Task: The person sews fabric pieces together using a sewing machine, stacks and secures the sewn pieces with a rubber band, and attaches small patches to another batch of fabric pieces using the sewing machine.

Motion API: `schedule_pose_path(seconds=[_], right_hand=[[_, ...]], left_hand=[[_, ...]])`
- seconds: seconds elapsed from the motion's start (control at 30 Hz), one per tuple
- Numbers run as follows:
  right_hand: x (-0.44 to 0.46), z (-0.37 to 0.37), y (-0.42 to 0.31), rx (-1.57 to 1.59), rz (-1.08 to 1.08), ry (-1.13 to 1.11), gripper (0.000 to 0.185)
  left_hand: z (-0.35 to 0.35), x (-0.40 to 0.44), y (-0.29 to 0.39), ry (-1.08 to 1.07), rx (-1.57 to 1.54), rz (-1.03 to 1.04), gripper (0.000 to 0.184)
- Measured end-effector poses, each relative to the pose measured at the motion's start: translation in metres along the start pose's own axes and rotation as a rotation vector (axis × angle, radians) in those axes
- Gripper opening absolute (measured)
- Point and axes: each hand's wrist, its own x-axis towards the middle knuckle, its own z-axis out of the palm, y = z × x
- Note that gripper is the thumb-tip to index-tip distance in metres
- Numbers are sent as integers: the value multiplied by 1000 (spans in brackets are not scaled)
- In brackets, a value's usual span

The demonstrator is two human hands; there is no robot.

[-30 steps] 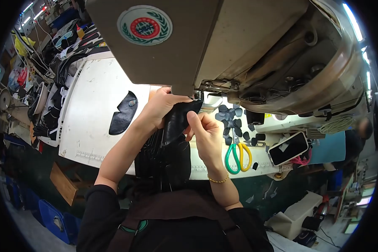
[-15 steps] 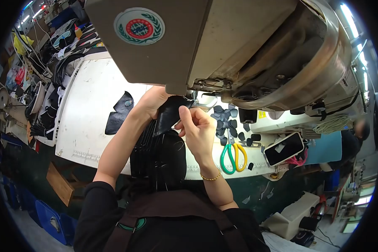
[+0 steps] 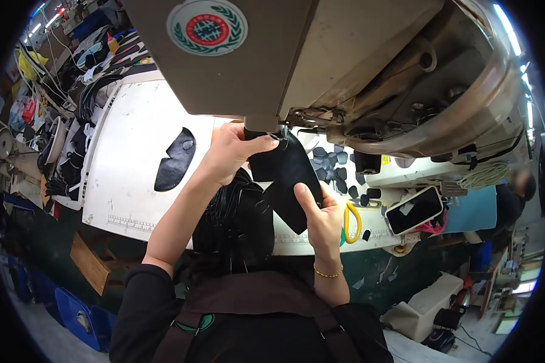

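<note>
A notched black leather piece point(image 3: 290, 175) lies spread below the sewing machine head point(image 3: 242, 78), its upper edge close to the needle area point(image 3: 284, 136). My left hand point(image 3: 233, 154) grips its upper left part, thumb pressed on top near the needle. Lower down, my right hand point(image 3: 324, 218) pinches the right edge between thumb and fingers. Beneath them a stack of black pieces point(image 3: 242, 218) hangs over the table's front edge. Scissors point(image 3: 352, 224) with yellow and green handles are partly hidden behind my right hand.
Another black leather piece point(image 3: 175, 160) lies on the white table point(image 3: 121, 163) at left. Several small black pieces point(image 3: 333, 166) are scattered right of the needle. Further right are a phone point(image 3: 413, 212) and a blue mat point(image 3: 472, 212). A wooden board point(image 3: 89, 264) stands below left.
The leather piece has been unfolded and spread flat. My right hand has moved right and down with its edge, now covering part of the scissors. My left thumb has come on top near the needle.
</note>
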Motion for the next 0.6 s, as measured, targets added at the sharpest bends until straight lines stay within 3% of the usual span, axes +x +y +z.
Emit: schedule_pose_path(seconds=[0.33, 0.4, 0.6], right_hand=[[41, -24, -7, -11, 13, 56, 26], [70, -52, 33, -297, -337, 59, 29], [100, -59, 46, 144, -12, 304, 13]], left_hand=[[7, 4, 10, 58, -112, -104, 7], [7, 2, 12, 55, -134, -124, 7], [-1, 10, 27, 18, 144, -6, 10]])
